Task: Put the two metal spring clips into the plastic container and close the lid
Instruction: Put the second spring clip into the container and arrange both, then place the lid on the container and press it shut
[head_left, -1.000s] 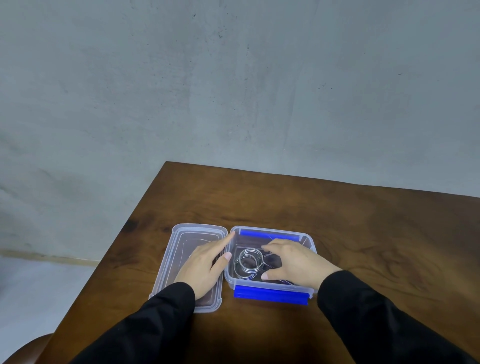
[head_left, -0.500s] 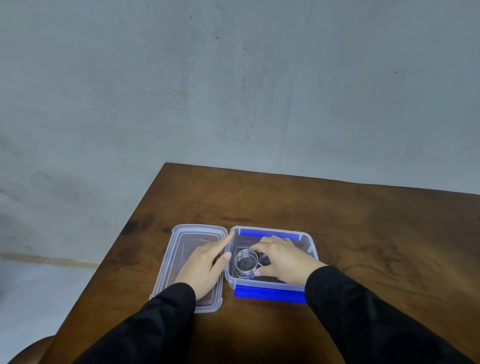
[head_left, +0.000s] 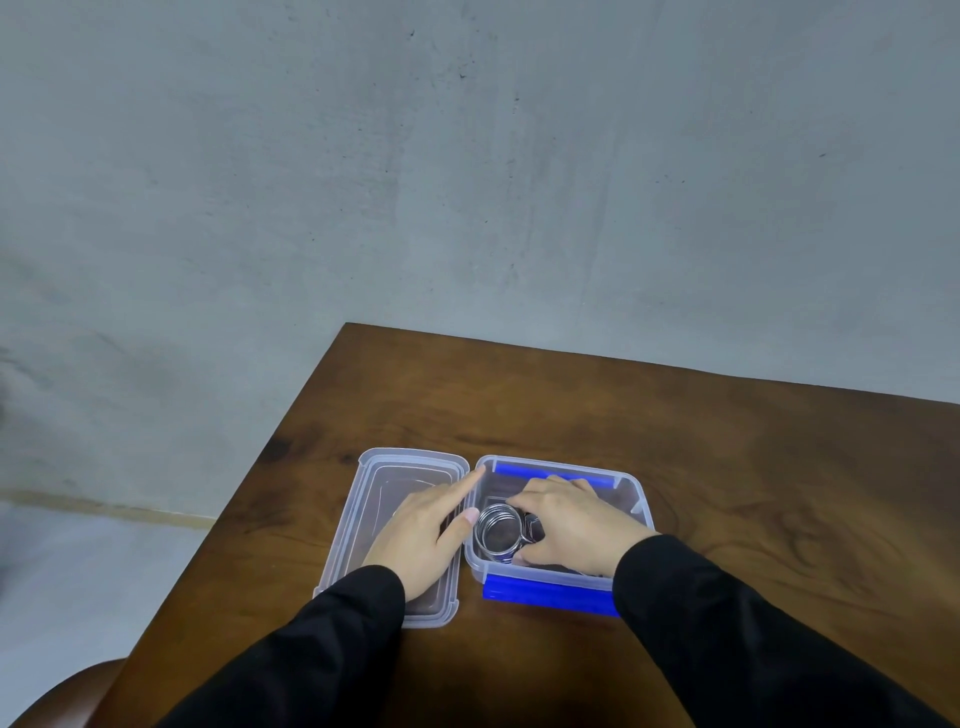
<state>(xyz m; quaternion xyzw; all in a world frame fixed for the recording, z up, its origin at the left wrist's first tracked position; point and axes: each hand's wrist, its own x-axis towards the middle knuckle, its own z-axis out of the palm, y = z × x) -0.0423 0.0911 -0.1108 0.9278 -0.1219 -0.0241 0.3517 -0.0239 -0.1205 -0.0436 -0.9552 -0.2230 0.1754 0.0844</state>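
Inside the clear rectangular plastic container (head_left: 631, 499) with blue latches, on the brown wooden tabletop (head_left: 727, 467) — right hand (head_left: 566, 525) curled around a shiny coiled metal spring clip (head_left: 496, 530), probably seating it low enough to clear the lid. Second clip hidden, can't tell where. Left hand (head_left: 421, 535) flat and open on the clear plastic lid (head_left: 374, 499) just beside — likely ready to flip it over.

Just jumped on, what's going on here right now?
A person is loading a clear plastic container on a wooden table. The right hand is inside it on a coiled metal spring clip; whether it grips is unclear. The left hand rests flat on the lid, lying open beside it.
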